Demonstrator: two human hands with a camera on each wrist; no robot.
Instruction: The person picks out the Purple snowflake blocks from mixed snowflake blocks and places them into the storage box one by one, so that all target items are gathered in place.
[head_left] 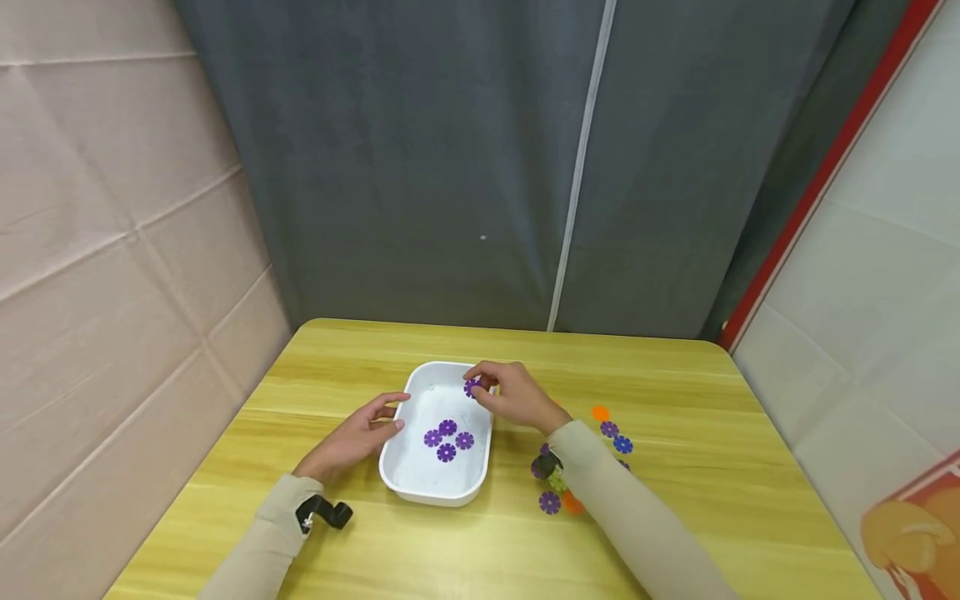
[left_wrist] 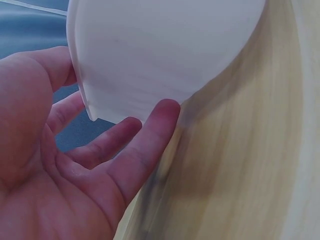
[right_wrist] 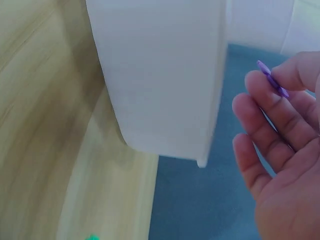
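Over the far end of the white tray, the right hand is pinching a purple disc between thumb and fingertips. Four more purple discs are lying inside the tray. At its left wall, the left hand is resting with fingers relaxed, touching the rim. Loose discs are lying on the worktop right of the tray.

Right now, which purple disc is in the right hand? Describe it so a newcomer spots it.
On the yellow wooden table sits a white tray. Over its far right rim, the right hand pinches one purple flower disc. Unlike the four purple discs lying in the tray, it is held aloft.
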